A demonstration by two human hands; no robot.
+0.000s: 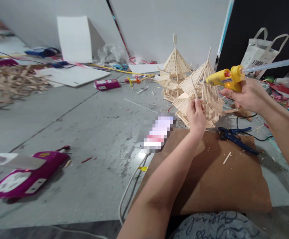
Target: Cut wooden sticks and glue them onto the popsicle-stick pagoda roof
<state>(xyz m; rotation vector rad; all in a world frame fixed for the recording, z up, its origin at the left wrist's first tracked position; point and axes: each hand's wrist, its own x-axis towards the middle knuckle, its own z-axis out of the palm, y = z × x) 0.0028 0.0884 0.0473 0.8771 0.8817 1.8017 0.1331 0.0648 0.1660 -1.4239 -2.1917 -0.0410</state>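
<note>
My right hand (pixel 250 94) grips a yellow glue gun (pixel 225 79), and a long clear glue stick (pixel 271 65) sticks out of its back end. The gun's nozzle points left at the slatted roof of a wooden-stick pagoda model (pixel 210 96). In front of that roof, my left hand (pixel 196 114) pinches a thin wooden stick (pixel 193 88), held tilted with its upper end free of the fingers. Whether the nozzle touches the roof, I cannot tell. A second pagoda model (pixel 175 64) stands just behind, to the left.
Brown cardboard (pixel 209 179) lies under my forearms, with blue cutters (pixel 238 139) on it. A phone (pixel 159 132) with a white cable is left of it. Magenta tools (pixel 35 172) and a stick pile (pixel 12 83) lie leftward. A white bag (pixel 256 53) stands at back right.
</note>
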